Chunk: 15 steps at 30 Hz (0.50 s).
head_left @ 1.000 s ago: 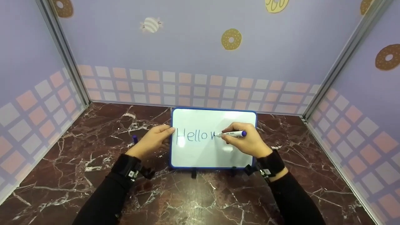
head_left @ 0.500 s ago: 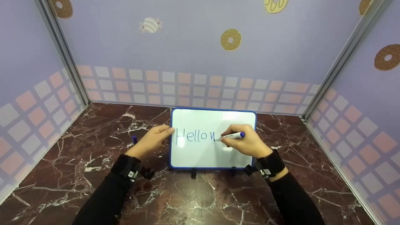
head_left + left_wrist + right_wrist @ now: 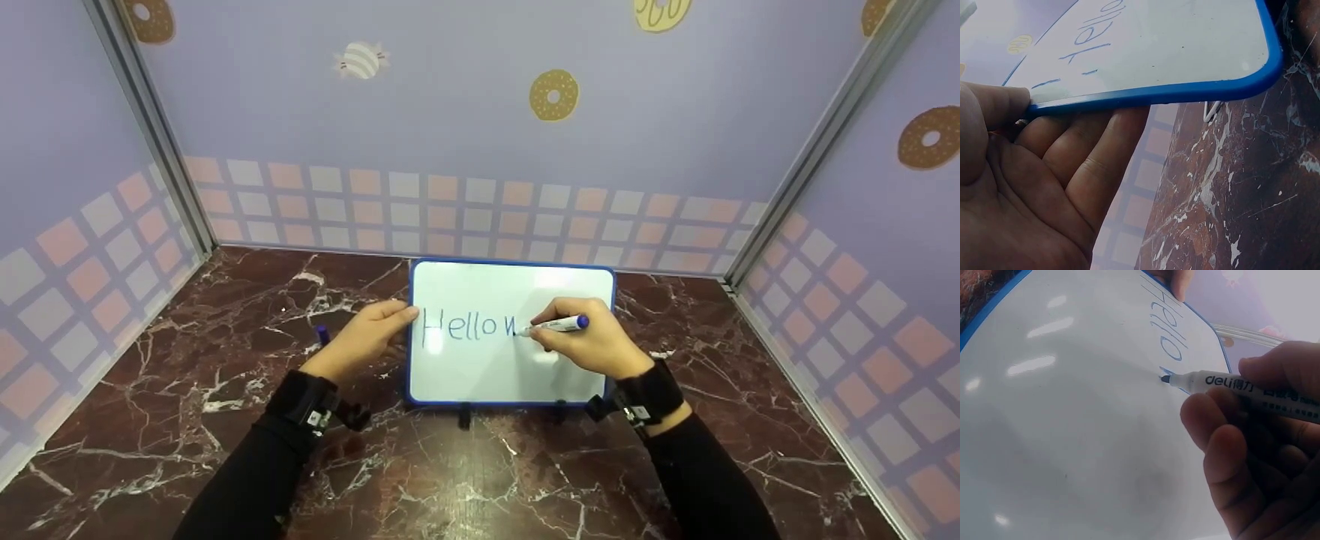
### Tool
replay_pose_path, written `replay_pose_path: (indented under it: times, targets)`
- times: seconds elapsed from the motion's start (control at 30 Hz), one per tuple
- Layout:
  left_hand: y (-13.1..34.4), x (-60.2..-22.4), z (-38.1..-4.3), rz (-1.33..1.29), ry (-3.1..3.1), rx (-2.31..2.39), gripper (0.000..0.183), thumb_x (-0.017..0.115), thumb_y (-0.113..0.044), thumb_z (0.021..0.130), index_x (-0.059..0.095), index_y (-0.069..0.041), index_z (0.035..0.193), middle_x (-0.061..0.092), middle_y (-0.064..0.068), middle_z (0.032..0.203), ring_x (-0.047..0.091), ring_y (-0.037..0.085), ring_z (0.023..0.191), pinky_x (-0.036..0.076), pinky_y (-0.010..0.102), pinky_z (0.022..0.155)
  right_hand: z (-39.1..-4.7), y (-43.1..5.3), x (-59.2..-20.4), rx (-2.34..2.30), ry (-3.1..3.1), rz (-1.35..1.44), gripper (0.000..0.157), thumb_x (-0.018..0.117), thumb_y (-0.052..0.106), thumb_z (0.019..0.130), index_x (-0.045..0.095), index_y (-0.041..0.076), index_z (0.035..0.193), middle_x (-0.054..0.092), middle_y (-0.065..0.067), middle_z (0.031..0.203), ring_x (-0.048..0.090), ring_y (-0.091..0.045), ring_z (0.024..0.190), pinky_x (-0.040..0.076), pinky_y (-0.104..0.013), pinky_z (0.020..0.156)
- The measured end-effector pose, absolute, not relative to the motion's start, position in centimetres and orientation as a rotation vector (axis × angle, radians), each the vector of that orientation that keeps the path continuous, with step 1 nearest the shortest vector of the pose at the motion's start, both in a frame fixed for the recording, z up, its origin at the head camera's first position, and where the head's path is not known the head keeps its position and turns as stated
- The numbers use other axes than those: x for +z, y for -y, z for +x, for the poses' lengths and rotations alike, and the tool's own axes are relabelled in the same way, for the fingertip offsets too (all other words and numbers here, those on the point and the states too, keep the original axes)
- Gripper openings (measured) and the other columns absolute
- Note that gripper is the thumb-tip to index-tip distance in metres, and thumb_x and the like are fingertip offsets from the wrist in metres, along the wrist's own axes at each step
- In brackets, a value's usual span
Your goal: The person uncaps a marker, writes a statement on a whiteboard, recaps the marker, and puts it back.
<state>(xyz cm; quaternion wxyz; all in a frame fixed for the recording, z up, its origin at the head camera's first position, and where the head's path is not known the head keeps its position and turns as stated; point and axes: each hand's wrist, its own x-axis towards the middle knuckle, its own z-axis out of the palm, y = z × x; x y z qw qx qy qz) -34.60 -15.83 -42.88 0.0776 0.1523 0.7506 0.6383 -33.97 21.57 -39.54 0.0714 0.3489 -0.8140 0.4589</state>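
A whiteboard (image 3: 480, 375) with a blue frame stands tilted on the table, "Hello" and the strokes of a further letter written across it in blue. My left hand (image 3: 366, 336) grips its left edge; in the left wrist view the thumb lies on the front and the fingers (image 3: 1109, 152) are behind the blue rim. My right hand (image 3: 589, 337) pinches a white marker (image 3: 561, 324) with a blue end. In the right wrist view the marker's dark tip (image 3: 1166, 379) is right at the last letter, and "deli" is printed on the barrel.
A blue marker cap (image 3: 322, 334) shows on the dark red marbled table (image 3: 247, 360), just left of my left wrist. Black feet (image 3: 465, 415) stick out under the board's lower edge. Lilac panels (image 3: 465, 112) with tile and doughnut prints enclose the table at the back and sides.
The marker tip has moved down a little, lengthening the strokes after "Hello", then slightly up and right. My left hand keeps its grip on the whiteboard's edge.
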Motion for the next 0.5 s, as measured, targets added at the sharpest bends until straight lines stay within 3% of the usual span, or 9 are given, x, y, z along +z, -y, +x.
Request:
replay_pose_path:
  times: [0.2,0.5]
  targets:
    - [15.8,-42.86,-34.6,0.461,-2.249,1.915,0.04,0.052,-0.023,0.12,0.064,0.012,0.133,0.079,0.023,0.116,0.08,0.021,0.09,0.07,0.042,0.08,-34.07,-21.62,-39.43,1.339,2.393,1.044,0.004,0.085,0.007,0.098,0.084,0.003,0.1,0.082,-0.002,0.097,0.072,-0.013,0.072,0.062,-0.024,0.065]
    - [15.65,-42.75,-34.51,0.468,-2.261,1.912,0.038,0.052,-0.021,0.119,0.065,0.012,0.131,0.08,0.02,0.113,0.08,0.02,0.088,0.07,0.043,0.079,-34.19,-21.71,-39.49,1.374,2.32,1.002,0.004,0.083,0.004,0.099,0.083,0.002,0.102,0.078,0.0,0.081,0.068,-0.011,0.068,0.058,-0.021,0.063]
